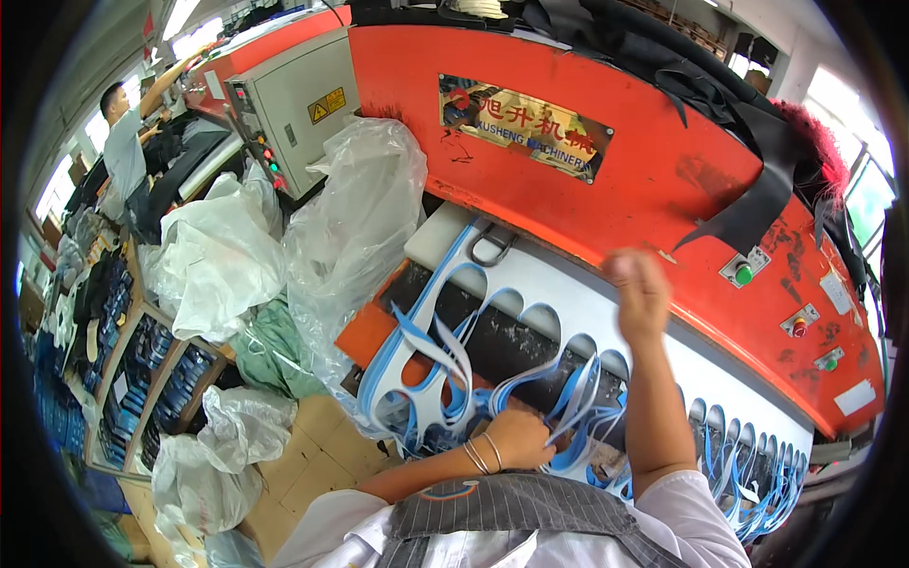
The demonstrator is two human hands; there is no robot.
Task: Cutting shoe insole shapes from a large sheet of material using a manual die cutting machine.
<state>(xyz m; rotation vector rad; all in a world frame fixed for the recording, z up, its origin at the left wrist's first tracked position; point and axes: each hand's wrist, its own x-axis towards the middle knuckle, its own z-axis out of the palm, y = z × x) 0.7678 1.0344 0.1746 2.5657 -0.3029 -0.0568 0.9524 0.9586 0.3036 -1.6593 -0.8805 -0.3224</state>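
My left hand [521, 438], with thin bangles on its wrist, is low among blue-and-white cut strips near my body. Its fingers are curled in and partly hidden, so what they hold does not show. My right hand [641, 289] is raised in front of the red machine, smeared by motion, above the white bed. Between my hands and the machine lies a blue-and-white sheet [433, 292] with a row of rounded cut-outs, its thin edges looping and twisting. A dark metal ring-shaped cutter [491, 247] rests at the sheet's far left corner.
The red machine [398, 85] spans the far side, with a green button [743, 275] at right and black scraps [748, 213] draped over it. A grey control cabinet [298, 109], clear plastic bags [350, 208] and a compartmented rack [142, 379] stand left. Another person [123, 142] works farther off.
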